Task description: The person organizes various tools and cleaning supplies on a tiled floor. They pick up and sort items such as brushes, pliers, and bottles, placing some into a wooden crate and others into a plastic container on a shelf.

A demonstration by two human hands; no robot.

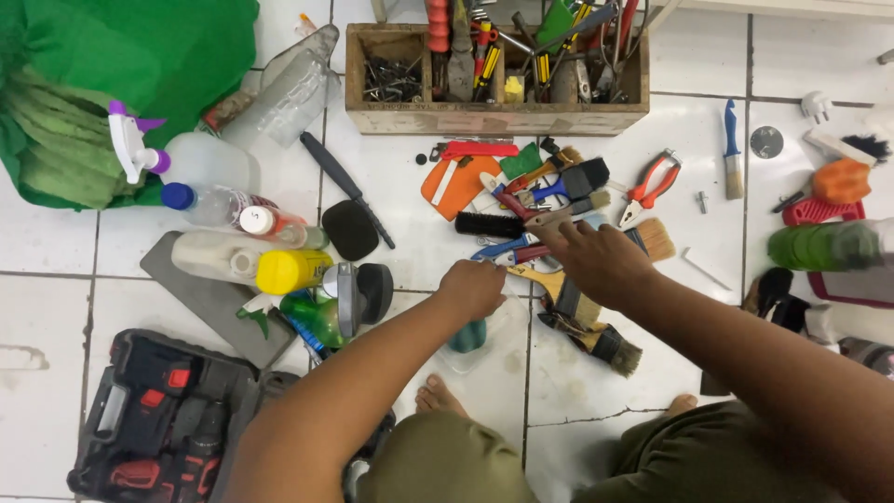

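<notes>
My left hand (473,287) curled over blue-handled tool in brush pile (549,219), just above clear plastic packet (484,340) with teal item inside; what it grips, cannot tell. My right hand (601,259) pressing down on paintbrushes, fingers (557,235) spread, grip unclear. Wooden toolbox (494,116) beyond pile. Yellow-capped bottle (291,270) and green spray bottle (312,317) left of my left hand. Green bag (112,74) far left. Dark tool case (168,419) near left.
</notes>
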